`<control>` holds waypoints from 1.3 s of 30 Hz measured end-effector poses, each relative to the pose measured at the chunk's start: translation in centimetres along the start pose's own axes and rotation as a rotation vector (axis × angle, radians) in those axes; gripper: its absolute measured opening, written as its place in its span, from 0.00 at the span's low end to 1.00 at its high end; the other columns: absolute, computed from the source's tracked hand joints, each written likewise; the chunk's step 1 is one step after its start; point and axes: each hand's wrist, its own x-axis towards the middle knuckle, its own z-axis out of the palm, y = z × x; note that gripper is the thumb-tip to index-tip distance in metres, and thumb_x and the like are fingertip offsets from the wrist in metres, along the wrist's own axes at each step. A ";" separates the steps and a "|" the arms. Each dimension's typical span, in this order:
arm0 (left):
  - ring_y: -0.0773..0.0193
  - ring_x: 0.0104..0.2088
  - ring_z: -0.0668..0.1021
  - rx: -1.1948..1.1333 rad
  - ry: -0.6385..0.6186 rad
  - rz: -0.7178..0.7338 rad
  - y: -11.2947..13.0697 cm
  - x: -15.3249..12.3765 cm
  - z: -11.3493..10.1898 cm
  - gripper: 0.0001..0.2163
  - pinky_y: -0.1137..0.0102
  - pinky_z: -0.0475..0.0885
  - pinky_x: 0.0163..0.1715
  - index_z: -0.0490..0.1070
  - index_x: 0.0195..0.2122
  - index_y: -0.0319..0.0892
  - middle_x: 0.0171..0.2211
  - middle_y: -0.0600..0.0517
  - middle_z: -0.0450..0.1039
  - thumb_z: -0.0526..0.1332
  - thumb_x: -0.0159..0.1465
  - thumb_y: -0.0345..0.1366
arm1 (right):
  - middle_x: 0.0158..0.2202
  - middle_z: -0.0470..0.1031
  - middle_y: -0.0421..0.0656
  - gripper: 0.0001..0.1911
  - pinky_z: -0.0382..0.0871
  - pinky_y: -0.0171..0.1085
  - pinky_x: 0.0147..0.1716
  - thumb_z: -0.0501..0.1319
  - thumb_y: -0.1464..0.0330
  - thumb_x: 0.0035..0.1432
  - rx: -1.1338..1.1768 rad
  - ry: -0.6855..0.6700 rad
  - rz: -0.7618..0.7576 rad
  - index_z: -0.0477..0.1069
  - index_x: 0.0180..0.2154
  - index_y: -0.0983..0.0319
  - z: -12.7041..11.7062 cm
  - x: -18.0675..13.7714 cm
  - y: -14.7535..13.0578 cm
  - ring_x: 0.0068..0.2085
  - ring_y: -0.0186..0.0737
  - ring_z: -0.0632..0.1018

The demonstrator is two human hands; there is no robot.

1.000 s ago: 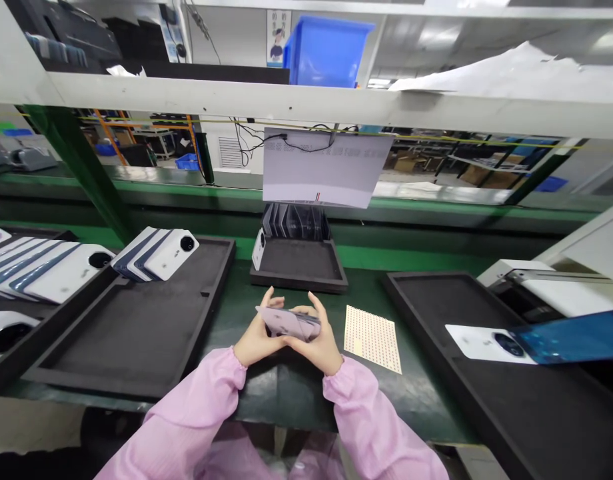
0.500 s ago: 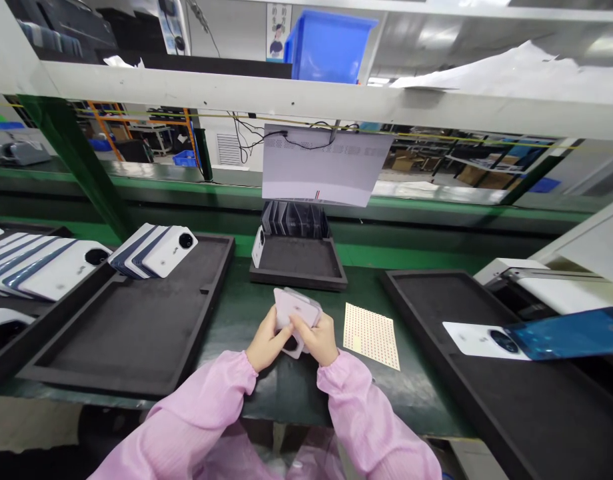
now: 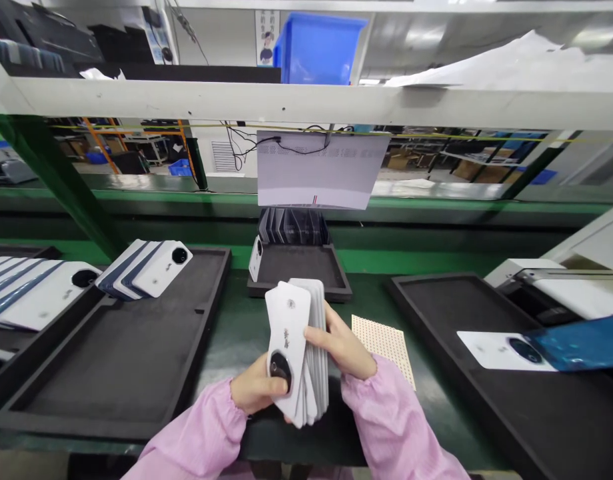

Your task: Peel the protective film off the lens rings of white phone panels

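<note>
A thick stack of white phone back covers, each with a dark oval camera area, is held upright and slightly fanned above the green bench mat. My left hand grips its lower left, thumb across the front cover beside the camera oval. Against the upper right side, my right hand is closed with its thumb on the front cover's edge; its other fingers are partly behind the stack. A sheet of small dot stickers lies just right of my right hand.
On the left, a black tray carries several white covers at its back. A smaller black tray with dark sheets stands ahead. The right tray holds a white cover and blue film. A shelf beam crosses above.
The stack has come up nearer to the camera and turned upright, so its thick edge and front cover show. Both hands have kept hold, the right shifting to its side. The view has shifted slightly.
</note>
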 end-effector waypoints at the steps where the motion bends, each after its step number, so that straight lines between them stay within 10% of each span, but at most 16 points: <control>1: 0.64 0.17 0.73 -0.059 -0.045 -0.026 0.0 -0.2 0.0 0.28 0.75 0.64 0.13 0.67 0.46 0.35 0.20 0.49 0.72 0.67 0.48 0.47 | 0.47 0.73 0.45 0.24 0.68 0.43 0.46 0.65 0.62 0.46 0.105 -0.037 0.051 0.65 0.46 0.60 -0.1 -0.3 0.2 0.47 0.46 0.74; 6: 0.62 0.20 0.77 -0.238 -0.007 -0.094 -0.2 0.0 0.1 0.25 0.76 0.67 0.15 0.64 0.50 0.38 0.24 0.47 0.74 0.66 0.52 0.40 | 0.32 0.77 0.43 0.17 0.72 0.40 0.33 0.66 0.64 0.44 0.293 0.076 0.187 0.69 0.37 0.63 -0.6 -1.3 1.2 0.33 0.44 0.78; 13: 0.61 0.23 0.78 -0.279 0.115 -0.106 -0.3 0.4 0.3 0.21 0.72 0.73 0.19 0.66 0.48 0.38 0.26 0.47 0.75 0.65 0.53 0.38 | 0.36 0.77 0.45 0.19 0.73 0.42 0.37 0.67 0.66 0.45 0.291 0.248 0.173 0.69 0.40 0.63 -1.8 -1.4 1.5 0.37 0.46 0.78; 39: 0.58 0.28 0.78 -0.094 0.152 -0.041 0.0 0.5 0.6 0.23 0.69 0.74 0.23 0.66 0.50 0.40 0.32 0.46 0.76 0.65 0.54 0.39 | 0.39 0.77 0.47 0.23 0.74 0.48 0.39 0.68 0.61 0.43 0.258 0.142 0.122 0.70 0.42 0.61 -3.1 -1.8 1.5 0.42 0.51 0.77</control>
